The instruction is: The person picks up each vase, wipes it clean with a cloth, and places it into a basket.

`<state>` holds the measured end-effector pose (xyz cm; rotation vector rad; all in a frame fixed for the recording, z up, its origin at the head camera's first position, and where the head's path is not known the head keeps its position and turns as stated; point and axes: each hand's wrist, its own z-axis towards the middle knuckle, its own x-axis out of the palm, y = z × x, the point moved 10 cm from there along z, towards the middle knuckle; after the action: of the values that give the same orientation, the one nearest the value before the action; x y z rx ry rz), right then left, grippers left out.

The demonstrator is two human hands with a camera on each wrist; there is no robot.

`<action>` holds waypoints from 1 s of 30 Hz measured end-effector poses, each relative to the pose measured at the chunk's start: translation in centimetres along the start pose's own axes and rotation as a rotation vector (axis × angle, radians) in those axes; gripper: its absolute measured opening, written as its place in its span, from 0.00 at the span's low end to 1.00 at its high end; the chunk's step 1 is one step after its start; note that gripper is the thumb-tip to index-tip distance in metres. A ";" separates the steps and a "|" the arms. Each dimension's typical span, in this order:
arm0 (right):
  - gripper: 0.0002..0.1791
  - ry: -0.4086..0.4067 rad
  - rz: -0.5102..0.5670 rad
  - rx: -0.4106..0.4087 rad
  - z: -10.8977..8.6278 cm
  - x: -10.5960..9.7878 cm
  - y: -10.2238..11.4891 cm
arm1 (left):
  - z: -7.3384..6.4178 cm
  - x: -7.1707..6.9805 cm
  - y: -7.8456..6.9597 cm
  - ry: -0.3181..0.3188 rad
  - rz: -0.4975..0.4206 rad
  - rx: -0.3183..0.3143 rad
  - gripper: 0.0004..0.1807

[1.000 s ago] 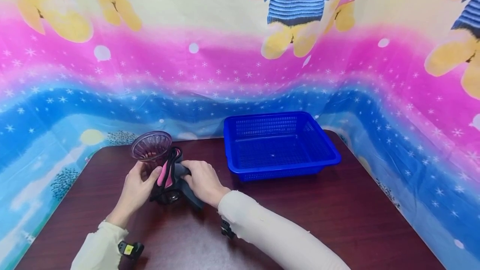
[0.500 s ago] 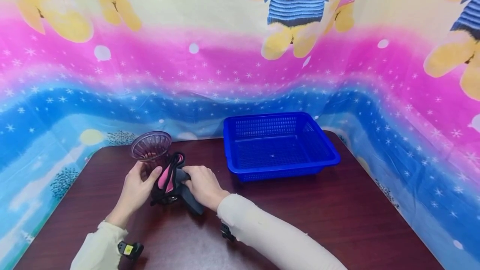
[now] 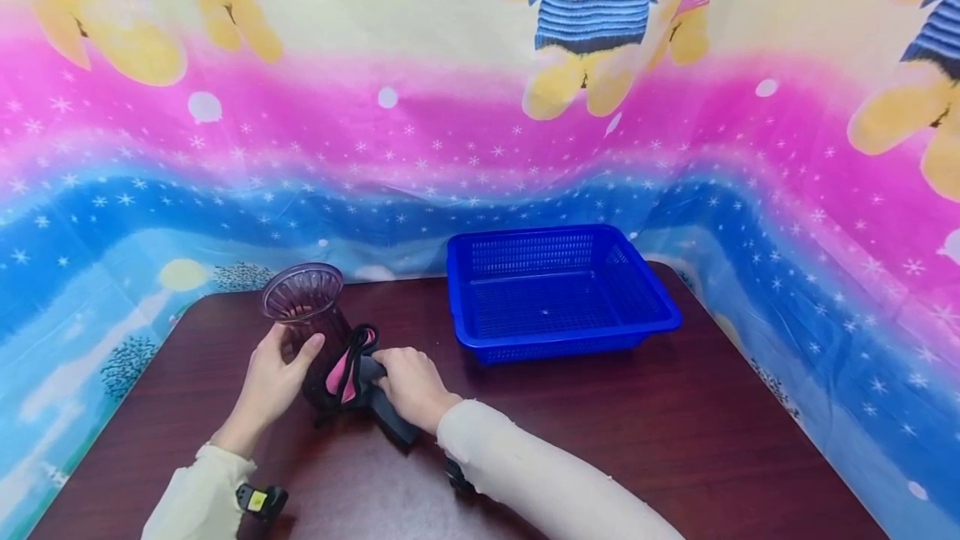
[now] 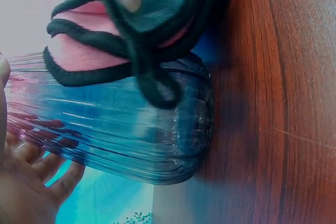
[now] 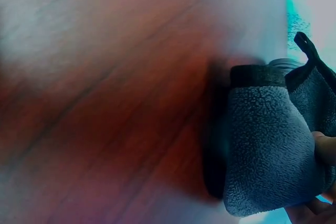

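Observation:
A ribbed, purple-tinted glass vase with a flared rim stands on the table at the left. My left hand grips it around its upper body, thumb on the near side. In the left wrist view the clear lower part of the vase shows, its base at the tabletop. My right hand pinches a folded cloth, grey on one side and pink on the other, with black edging. The cloth lies against the vase's lower right side. A grey flap of the cloth hangs down in the right wrist view.
A blue plastic basket with perforated sides stands at the back of the dark red wooden table, right of the hands. Behind the table hangs a printed curtain.
My right hand and the cloth have slid down the vase, toward me and slightly right, uncovering more of its middle. The left hand and the vase stay in place.

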<state>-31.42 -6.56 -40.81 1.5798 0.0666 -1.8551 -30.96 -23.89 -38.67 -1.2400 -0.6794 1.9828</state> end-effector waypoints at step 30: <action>0.04 0.034 -0.010 0.034 -0.2 1.1 -1.0 | -0.3 0.1 -0.3 -0.004 -0.002 -0.008 0.23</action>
<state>-31.83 -6.24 -42.21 1.6376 0.0586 -1.8465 -30.68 -23.63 -38.61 -1.2397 -0.6905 1.9839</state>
